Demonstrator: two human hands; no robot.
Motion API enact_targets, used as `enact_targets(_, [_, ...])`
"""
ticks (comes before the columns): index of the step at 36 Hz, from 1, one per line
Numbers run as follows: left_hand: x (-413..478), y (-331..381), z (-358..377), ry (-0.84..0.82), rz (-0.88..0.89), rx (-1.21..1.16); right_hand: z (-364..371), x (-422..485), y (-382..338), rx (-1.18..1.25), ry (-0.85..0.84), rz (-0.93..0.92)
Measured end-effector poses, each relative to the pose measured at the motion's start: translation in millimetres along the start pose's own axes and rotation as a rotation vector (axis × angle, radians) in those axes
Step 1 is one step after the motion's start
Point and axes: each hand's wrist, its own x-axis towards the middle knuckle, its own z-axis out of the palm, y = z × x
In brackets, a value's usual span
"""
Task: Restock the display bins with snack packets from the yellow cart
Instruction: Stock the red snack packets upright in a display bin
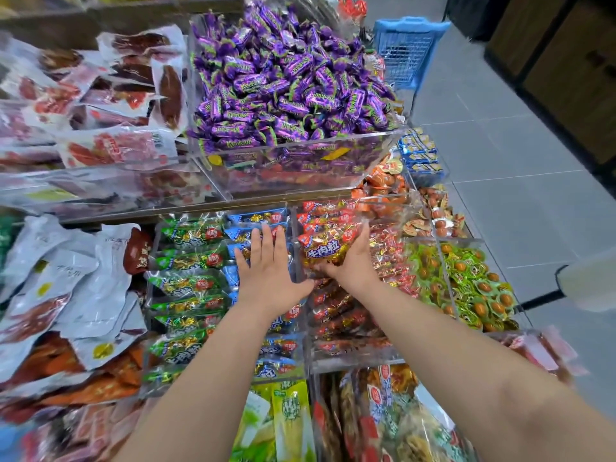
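Right hand (354,261) grips a red packet (328,245), fingers curled round its near edge, holding it over the far part of the red bin (353,356), which contains matching packets. Left hand (266,265) lies flat, fingers straight and slightly spread, on the blue packets (256,217) just left of that bin. Green packets (186,285) fill the next bin left. Purple candy (283,81) is heaped beyond; a blue basket (408,48) stands far right.
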Motion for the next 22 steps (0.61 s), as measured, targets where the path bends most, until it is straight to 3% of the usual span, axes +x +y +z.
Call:
enact_targets(7, [-3, 0, -6, -0.009, -0.005, -0.045, -23, -24, 6, -0.068, -0.048, 0.036])
enact_targets(12, [-11, 6, -18, 0.087, 0.022, -0.252, -44, -50, 5, -0.052, 0.012, 0.057])
enact_targets(19, [-55, 33, -23, 0.372, 0.300, -0.426, -68, -106, 13, 0.053, 0.174, 0.071])
enact_targets(22, [-81, 58, -13, 0.271, 0.402, -0.541, -77, -142, 32, 0.162, 0.238, 0.120])
